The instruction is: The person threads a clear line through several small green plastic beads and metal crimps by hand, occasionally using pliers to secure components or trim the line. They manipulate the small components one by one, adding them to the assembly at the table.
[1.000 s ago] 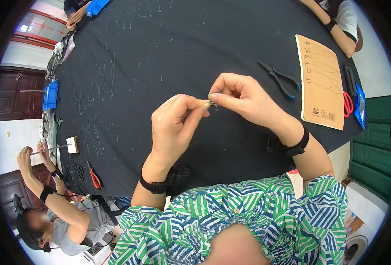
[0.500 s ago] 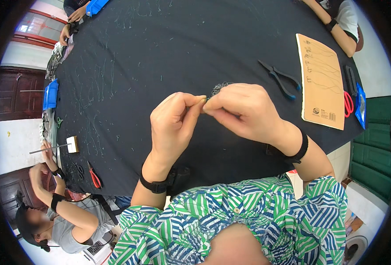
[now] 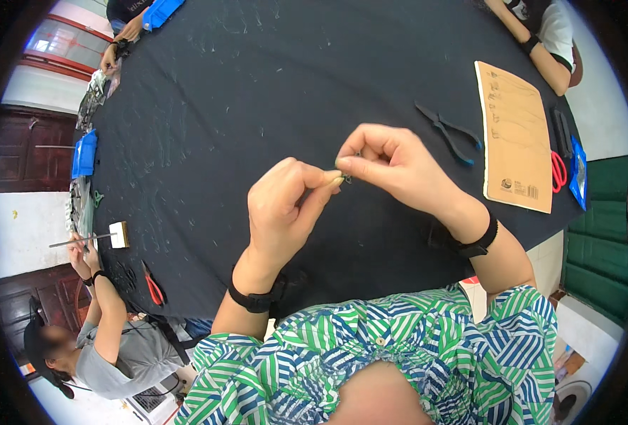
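Observation:
Above the middle of the black-covered table, my left hand point(image 3: 286, 205) pinches a tiny greenish looped piece of line point(image 3: 347, 178) between thumb and forefinger. My right hand point(image 3: 395, 166) is just beside it, thumb and forefinger pressed together close to my left fingertips and the other fingers curled in. What the right fingertips hold is too small and too covered to make out. Beyond my right hand lie pliers point(image 3: 450, 131) with dark blue handles, jaws pointing away to the left.
A tan notebook point(image 3: 516, 152) with fine lines and small dark marks lies right, beside red-handled scissors point(image 3: 558, 172) and a blue packet point(image 3: 578, 173). Red-handled pliers point(image 3: 153, 283) rest at the left edge near a white block point(image 3: 118, 235). Thread scraps litter the cloth point(image 3: 257, 85). Other people sit around.
My right hand has turned and shifted slightly up, its curled fingers now showing. The silvery tangle beside it is mostly hidden now. The person at lower left has brought both hands together.

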Demonstrator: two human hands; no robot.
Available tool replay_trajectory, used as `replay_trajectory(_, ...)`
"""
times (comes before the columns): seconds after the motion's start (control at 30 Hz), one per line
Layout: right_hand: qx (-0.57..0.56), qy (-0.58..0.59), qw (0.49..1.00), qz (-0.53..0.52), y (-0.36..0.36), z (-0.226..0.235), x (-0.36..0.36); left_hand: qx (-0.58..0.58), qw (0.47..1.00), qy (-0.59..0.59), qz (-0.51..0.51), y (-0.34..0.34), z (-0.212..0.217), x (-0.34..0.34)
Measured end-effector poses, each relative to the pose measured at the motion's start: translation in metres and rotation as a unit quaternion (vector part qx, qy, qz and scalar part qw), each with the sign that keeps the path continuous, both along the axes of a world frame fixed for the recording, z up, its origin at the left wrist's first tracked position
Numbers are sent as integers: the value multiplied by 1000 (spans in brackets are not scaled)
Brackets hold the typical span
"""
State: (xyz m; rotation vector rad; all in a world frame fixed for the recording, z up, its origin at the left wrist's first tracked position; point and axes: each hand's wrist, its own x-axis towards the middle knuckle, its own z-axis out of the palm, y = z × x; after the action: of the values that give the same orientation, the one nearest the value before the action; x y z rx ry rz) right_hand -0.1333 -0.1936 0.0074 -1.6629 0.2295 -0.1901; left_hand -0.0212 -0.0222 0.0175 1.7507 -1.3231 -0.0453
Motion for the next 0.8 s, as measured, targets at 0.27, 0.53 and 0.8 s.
replay_trajectory(0.27, -146, -31, 989, 12, 23, 3, -10, -73, 974, 211, 28, 10, -17, 1)
replay_trajectory(0.53, -195, -15, 979, 64, 22, 11, -15, -176, 880, 436, 65, 9, -10, 9)
replay_trajectory(0.8, -1, 106, 991, 78, 14, 2, -12, -172, 821, 540, 65, 12, -5, 17)
